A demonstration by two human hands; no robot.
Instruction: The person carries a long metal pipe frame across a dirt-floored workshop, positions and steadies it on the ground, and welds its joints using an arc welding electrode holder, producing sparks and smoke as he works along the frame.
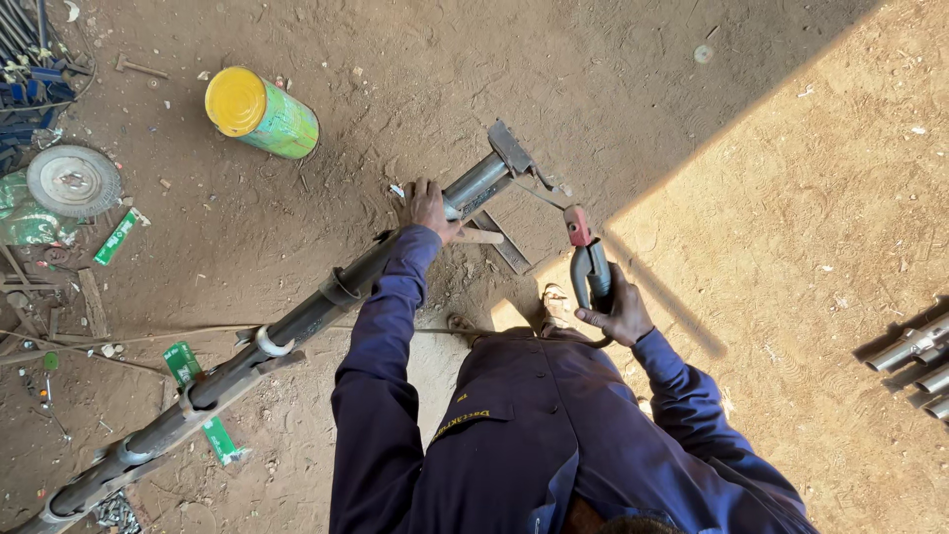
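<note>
View: head camera, looking straight down at a dirt floor (811, 198); half in shade, sunlit from 1 to 5 o'clock.
Left hand (429, 206): just above frame centre, at 11 o'clock; grip wrapped over the upper part of the long metal pipe (297, 321), fingers curled on it.
Right hand (618, 314): at 3 o'clock of centre; grip closed round the dark handle of the electrode holder (589, 265).
Electrode holder: red jaw end points toward 12 o'clock; a thin welding rod (539, 195) runs from it toward 10 o'clock, its tip near the pipe's end plate.
Long metal pipe: lies slanted from the 7 o'clock corner up to centre top; several ring collars (273, 342) sit on it along its length.
End plate (511, 148): flat grey piece at the pipe's top end, at 12 o'clock.
Flat steel bar (502, 244): on the floor just below the pipe end, between the two hands.
Paint can (261, 114): on its side at 10 o'clock, yellow lid, green body, well apart from the hands.
Grinding disc (73, 180): far left, at 9 o'clock.
Short pipes (914, 361): stacked at the right edge, 4 o'clock.
Clothing: dark blue sleeves and overall.
</note>
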